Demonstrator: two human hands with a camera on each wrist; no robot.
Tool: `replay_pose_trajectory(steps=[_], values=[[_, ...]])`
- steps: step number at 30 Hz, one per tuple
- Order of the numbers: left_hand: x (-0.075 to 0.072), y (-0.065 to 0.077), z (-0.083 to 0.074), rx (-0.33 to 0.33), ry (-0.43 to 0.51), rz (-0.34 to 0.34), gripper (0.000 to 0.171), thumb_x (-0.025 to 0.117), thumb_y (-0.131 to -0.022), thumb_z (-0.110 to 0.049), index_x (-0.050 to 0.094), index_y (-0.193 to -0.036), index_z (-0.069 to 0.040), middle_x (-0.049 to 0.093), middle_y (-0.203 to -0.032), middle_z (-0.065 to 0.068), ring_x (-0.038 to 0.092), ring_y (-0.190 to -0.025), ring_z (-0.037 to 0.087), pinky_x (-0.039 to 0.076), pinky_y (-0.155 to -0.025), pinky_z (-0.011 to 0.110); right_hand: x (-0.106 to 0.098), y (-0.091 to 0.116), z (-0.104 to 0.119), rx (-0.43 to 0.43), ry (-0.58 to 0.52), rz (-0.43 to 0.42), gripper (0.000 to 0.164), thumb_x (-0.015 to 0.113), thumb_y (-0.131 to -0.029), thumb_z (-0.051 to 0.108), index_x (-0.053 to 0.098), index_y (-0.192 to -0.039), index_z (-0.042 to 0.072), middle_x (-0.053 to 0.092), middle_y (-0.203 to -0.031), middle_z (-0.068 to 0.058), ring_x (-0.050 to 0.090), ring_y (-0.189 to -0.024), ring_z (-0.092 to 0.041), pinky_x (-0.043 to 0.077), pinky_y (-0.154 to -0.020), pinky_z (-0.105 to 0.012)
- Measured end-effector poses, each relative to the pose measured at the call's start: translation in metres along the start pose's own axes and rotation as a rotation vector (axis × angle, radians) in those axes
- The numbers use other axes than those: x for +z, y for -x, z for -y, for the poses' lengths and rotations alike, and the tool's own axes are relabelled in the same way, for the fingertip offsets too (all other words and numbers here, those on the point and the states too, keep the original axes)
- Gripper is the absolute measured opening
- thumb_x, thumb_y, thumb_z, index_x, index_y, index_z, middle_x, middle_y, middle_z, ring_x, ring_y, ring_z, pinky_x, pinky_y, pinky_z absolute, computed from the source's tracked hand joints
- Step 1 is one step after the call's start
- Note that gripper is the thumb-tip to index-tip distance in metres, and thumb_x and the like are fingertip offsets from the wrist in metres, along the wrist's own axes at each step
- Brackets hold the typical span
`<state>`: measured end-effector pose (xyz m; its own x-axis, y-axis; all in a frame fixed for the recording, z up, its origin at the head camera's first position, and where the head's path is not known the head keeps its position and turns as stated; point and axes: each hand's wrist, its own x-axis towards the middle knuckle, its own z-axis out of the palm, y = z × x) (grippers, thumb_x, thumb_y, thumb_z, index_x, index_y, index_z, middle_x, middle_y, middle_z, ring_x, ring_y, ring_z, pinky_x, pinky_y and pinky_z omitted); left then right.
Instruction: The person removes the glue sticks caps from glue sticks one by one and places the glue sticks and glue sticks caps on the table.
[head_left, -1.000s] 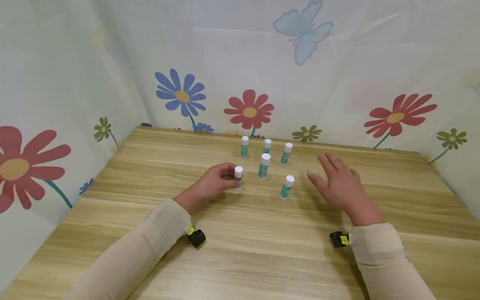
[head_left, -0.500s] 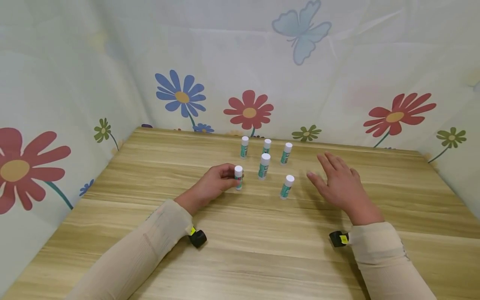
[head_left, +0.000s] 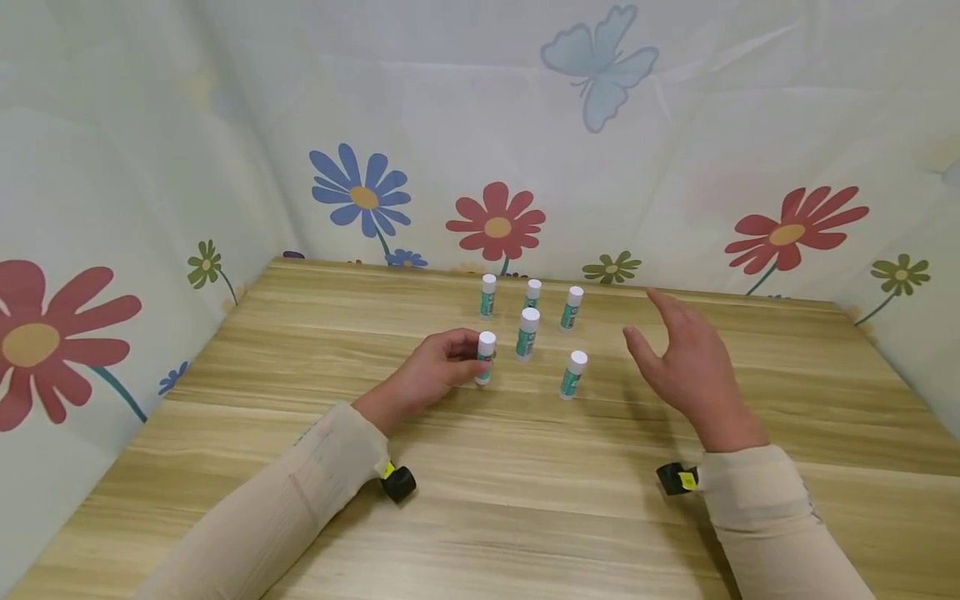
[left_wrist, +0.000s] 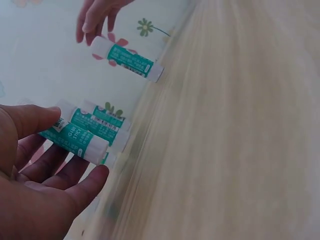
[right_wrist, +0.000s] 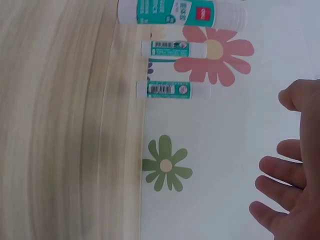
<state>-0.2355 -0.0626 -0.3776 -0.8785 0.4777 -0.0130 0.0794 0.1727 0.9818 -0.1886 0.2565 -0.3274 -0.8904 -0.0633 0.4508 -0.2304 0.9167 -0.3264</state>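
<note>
My left hand (head_left: 426, 372) pinches a white-capped glue stick (head_left: 487, 345) upright between thumb and fingers. In the left wrist view, the thumb lies on the green label of this glue stick (left_wrist: 75, 138). Just right of it stands a bigger-looking glue stick (head_left: 527, 335), and another glue stick (head_left: 572, 377) stands nearer the front, to the right. Off to the right of the group, my right hand (head_left: 692, 371) hovers with its thumb apart from the fingers and nothing in it. The right wrist view catches part of this hand (right_wrist: 292, 170) at its edge.
Along the back stand a left glue stick (head_left: 488, 298), a middle glue stick (head_left: 532, 292) partly hidden, and a right glue stick (head_left: 571, 310). The wood-grain table (head_left: 517, 517) ends at a flower-printed curtain (head_left: 420, 92). Each sleeve has a small black camera (head_left: 400, 483) at the wrist.
My left hand has shifted slightly right with the glue stick, toward the bigger-looking one. The right hand has turned a little, its fingers now lined up behind one another. The other glue sticks stay put.
</note>
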Motion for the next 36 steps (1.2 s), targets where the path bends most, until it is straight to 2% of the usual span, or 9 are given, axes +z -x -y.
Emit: replay_pose_trajectory(steps=[4, 12, 14, 18, 21, 24, 30, 36], values=[[0.003, 0.002, -0.003, 0.012, 0.006, 0.032, 0.037, 0.064, -0.093, -0.011, 0.057, -0.128, -0.002, 0.062, -0.125, 0.014, 0.059, -0.108, 0.018, 0.052, -0.088, 0.026, -0.001, 0.001, 0.006, 0.016, -0.064, -0.030, 0.058, 0.059, -0.095, 0.034, 0.043, -0.144, 0.005, 0.051, -0.139, -0.024, 0.048, -0.125, -0.044, 0.039, -0.101, -0.063], [0.013, 0.009, -0.015, 0.012, -0.024, 0.074, 0.040, 0.065, -0.093, -0.016, 0.056, -0.131, -0.006, 0.061, -0.126, 0.012, 0.059, -0.106, 0.021, 0.054, -0.091, 0.031, 0.005, 0.008, 0.025, -0.065, -0.260, -0.148, 0.048, 0.070, -0.089, 0.021, 0.057, -0.133, 0.007, 0.064, -0.126, -0.017, 0.063, -0.107, -0.035, 0.050, -0.091, -0.051], [0.015, 0.011, -0.017, 0.018, -0.011, 0.092, 0.040, 0.064, -0.094, -0.016, 0.055, -0.132, -0.006, 0.060, -0.126, 0.014, 0.060, -0.105, 0.021, 0.055, -0.090, 0.031, 0.008, 0.010, 0.030, -0.081, -0.299, -0.159, 0.047, 0.072, -0.087, 0.019, 0.059, -0.130, 0.007, 0.066, -0.122, -0.015, 0.064, -0.105, -0.032, 0.052, -0.090, -0.044], [0.019, 0.013, -0.018, 0.011, 0.019, 0.116, 0.038, 0.063, -0.094, -0.015, 0.056, -0.131, -0.007, 0.059, -0.125, 0.016, 0.061, -0.101, 0.021, 0.056, -0.087, 0.031, 0.011, 0.015, 0.042, -0.095, -0.366, -0.153, 0.046, 0.074, -0.086, 0.016, 0.060, -0.129, 0.008, 0.067, -0.119, -0.011, 0.064, -0.104, -0.025, 0.049, -0.087, -0.019], [0.022, 0.013, -0.019, 0.011, 0.024, 0.128, 0.037, 0.064, -0.094, -0.015, 0.057, -0.130, -0.010, 0.060, -0.124, 0.015, 0.061, -0.101, 0.020, 0.056, -0.086, 0.032, 0.012, 0.018, 0.049, -0.086, -0.410, -0.130, 0.046, 0.074, -0.085, 0.017, 0.060, -0.129, 0.010, 0.067, -0.119, -0.009, 0.064, -0.103, -0.020, 0.045, -0.085, -0.010], [0.026, 0.014, -0.020, 0.021, 0.019, 0.140, 0.039, 0.064, -0.094, -0.016, 0.057, -0.131, -0.011, 0.061, -0.123, 0.012, 0.062, -0.103, 0.019, 0.056, -0.086, 0.031, 0.014, 0.024, 0.057, -0.104, -0.438, -0.118, 0.046, 0.075, -0.085, 0.016, 0.061, -0.128, 0.010, 0.067, -0.118, -0.006, 0.063, -0.101, -0.016, 0.047, -0.083, -0.011], [0.033, 0.019, -0.023, 0.077, 0.001, 0.167, 0.039, 0.064, -0.094, -0.015, 0.055, -0.131, -0.005, 0.061, -0.121, 0.012, 0.060, -0.102, 0.018, 0.055, -0.087, 0.029, 0.025, 0.034, 0.068, -0.191, -0.470, -0.108, 0.044, 0.078, -0.081, 0.012, 0.065, -0.123, 0.012, 0.069, -0.111, -0.002, 0.064, -0.090, -0.015, 0.051, -0.078, -0.014], [0.038, 0.022, -0.026, 0.089, 0.000, 0.181, 0.035, 0.063, -0.094, -0.015, 0.057, -0.128, -0.007, 0.063, -0.118, 0.009, 0.060, -0.102, 0.018, 0.055, -0.087, 0.029, 0.034, 0.039, 0.076, -0.196, -0.519, -0.063, 0.041, 0.078, -0.081, 0.012, 0.066, -0.121, 0.013, 0.069, -0.107, -0.001, 0.063, -0.082, -0.019, 0.052, -0.074, -0.021]])
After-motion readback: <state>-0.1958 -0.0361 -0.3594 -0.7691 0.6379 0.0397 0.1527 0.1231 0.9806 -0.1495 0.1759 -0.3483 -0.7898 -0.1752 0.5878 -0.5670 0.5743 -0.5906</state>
